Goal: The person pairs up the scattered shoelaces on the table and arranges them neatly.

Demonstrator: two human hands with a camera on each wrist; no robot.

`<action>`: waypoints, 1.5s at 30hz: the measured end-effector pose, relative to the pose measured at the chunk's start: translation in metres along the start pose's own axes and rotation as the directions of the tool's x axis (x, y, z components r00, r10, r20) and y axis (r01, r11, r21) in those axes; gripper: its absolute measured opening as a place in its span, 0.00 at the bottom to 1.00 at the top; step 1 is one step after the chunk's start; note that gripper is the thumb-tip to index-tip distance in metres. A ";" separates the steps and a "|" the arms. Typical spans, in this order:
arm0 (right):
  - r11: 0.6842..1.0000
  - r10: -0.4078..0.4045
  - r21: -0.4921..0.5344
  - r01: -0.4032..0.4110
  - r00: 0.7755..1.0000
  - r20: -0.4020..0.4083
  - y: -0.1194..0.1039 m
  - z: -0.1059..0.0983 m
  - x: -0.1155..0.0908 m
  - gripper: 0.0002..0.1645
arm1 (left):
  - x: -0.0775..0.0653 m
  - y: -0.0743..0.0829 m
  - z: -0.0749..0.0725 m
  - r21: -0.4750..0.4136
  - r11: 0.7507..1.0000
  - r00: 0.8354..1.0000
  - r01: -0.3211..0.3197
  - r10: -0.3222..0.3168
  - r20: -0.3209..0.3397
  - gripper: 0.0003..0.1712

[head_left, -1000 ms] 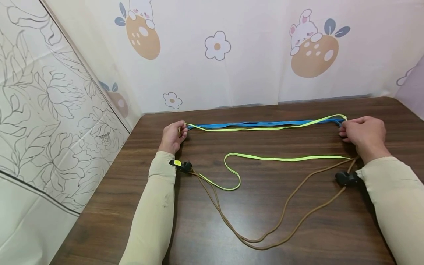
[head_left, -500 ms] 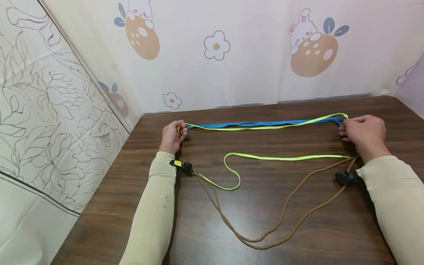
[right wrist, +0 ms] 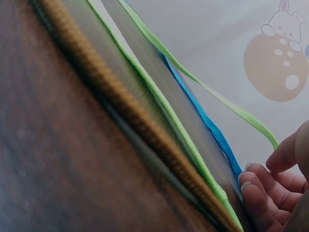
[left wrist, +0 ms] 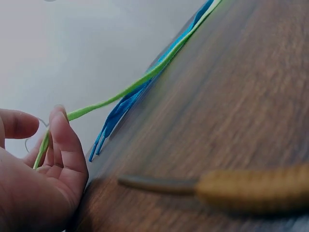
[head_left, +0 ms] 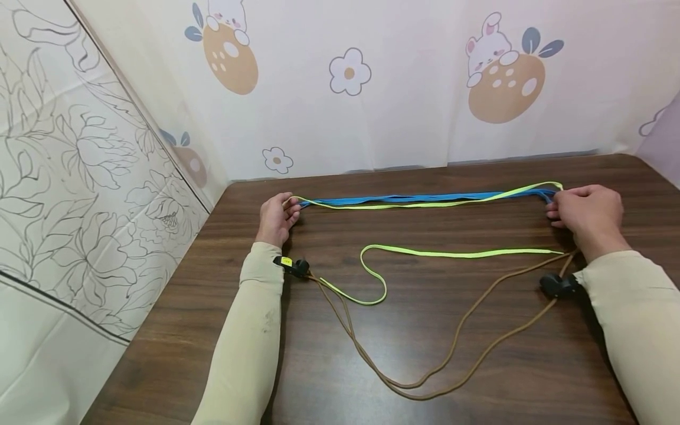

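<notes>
"Brown cord (head_left: 422, 399) nearest?"

"Yes, looped on the table (head_left: 319, 378); a loose green lace (head_left: 451, 255) curls beyond it."

"And the hands?"

"Left hand (head_left: 277, 218) and right hand (head_left: 591, 215) hold a second green lace (head_left: 393, 207) between them, alongside blue laces (head_left: 409, 198) farthest back."

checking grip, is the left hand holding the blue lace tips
No, in the left wrist view the blue lace tips hang clear of the left hand.

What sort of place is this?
Probably a corner of an indoor room: there's a dark brown wood-grain table, a pale wall covering printed with bunnies and flowers behind it, and a white sheet with outlined flowers beside it.
</notes>
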State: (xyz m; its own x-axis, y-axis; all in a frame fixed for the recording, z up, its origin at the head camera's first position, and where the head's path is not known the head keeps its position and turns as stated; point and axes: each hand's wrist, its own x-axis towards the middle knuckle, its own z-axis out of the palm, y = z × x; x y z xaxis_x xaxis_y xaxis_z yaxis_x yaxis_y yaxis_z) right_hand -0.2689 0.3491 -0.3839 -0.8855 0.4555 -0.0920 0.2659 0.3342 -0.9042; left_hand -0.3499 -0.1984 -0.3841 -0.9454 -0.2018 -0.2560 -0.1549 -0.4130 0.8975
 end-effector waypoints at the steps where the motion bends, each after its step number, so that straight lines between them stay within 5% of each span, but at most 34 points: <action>1: 1.000 0.000 0.000 0.000 1.000 -0.001 0.000 0.000 0.000 0.09 | 0.000 0.000 0.000 -0.001 1.000 1.000 -0.001 0.001 -0.002 0.18; 15: 1.000 0.020 0.022 -0.020 1.000 -0.008 0.003 0.002 -0.002 0.07 | -0.003 -0.004 -0.009 -0.038 0.997 0.996 -0.063 0.060 -0.060 0.24; 21: 1.000 0.022 0.015 -0.022 1.000 -0.009 0.004 0.001 -0.004 0.08 | -0.004 -0.005 -0.007 -0.049 0.995 0.995 -0.089 0.086 -0.058 0.18; 26: 0.997 0.014 0.080 -0.014 1.000 -0.010 0.001 0.001 -0.005 0.08 | -0.004 -0.005 0.001 -0.027 0.995 0.995 -0.100 0.100 -0.001 0.09; 35: 0.988 -0.054 0.150 0.047 0.997 0.047 -0.015 0.011 -0.013 0.14 | -0.007 -0.001 0.015 -0.023 0.997 0.994 -0.070 0.072 0.088 0.09; 45: 0.977 -0.207 -0.022 0.213 0.965 0.159 -0.029 0.024 -0.021 0.23 | -0.018 -0.002 0.032 0.128 0.979 0.974 -0.156 0.132 0.182 0.12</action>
State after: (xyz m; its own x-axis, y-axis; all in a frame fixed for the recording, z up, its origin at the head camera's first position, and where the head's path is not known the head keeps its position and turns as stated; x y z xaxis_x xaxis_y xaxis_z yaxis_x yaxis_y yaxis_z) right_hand -0.2672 0.3104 -0.3656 -0.9705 0.2392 0.0316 0.0798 0.4418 -0.8936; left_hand -0.3419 -0.1659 -0.3696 -0.9938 -0.0895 -0.0660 -0.0407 -0.2598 0.9648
